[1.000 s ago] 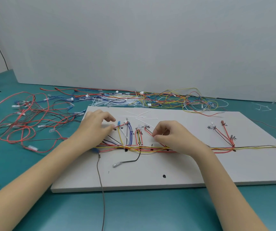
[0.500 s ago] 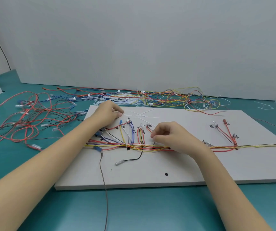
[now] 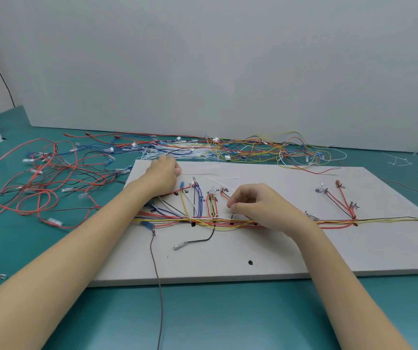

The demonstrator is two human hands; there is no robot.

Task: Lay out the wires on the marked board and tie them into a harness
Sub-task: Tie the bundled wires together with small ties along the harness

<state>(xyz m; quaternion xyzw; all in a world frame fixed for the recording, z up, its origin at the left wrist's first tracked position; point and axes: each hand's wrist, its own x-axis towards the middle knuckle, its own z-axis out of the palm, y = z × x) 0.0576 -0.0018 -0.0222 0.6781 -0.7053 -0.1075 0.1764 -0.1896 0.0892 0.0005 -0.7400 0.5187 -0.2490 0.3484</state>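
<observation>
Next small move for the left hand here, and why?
Probably pinch one loose white cable tie and bring it to the wire bundle. The left hand sits at the board's far edge beside the ties, while the right hand rests on the bundle, seemingly holding the branch in place.

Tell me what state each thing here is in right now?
Board: flat on the table.
Harness: laid along the board, branches fanned out.
Spare wires: tangled loose beside the board.
Left hand: curled at the board's far edge.
Right hand: fingertips pinched over the harness.
</observation>
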